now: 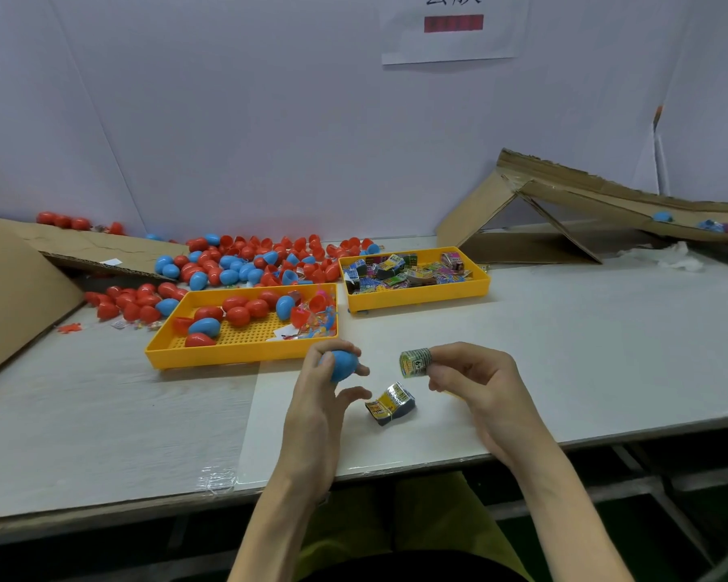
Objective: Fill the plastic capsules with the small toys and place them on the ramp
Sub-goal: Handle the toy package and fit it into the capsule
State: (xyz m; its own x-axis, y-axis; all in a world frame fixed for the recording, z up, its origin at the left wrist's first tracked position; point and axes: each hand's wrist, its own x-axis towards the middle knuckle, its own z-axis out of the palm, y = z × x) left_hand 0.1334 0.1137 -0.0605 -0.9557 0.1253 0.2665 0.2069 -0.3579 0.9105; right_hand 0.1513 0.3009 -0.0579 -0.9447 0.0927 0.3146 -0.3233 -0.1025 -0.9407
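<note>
My left hand (324, 396) grips a blue egg-shaped capsule (344, 365) just above the table, in front of the near yellow tray. My right hand (475, 384) pinches a small rolled toy packet (415, 362) a short way to the right of the capsule. A second toy packet (391, 403) lies on the table between my hands. The cardboard ramp (585, 195) slopes down to the right at the back right, with a blue capsule (662, 216) and other pieces on it.
The near yellow tray (236, 350) holds red and blue capsules and small toys. A second yellow tray (417, 298) holds several toy packets. Loose red and blue capsules (244, 262) pile behind the trays. A cardboard sheet (17, 287) stands at the left.
</note>
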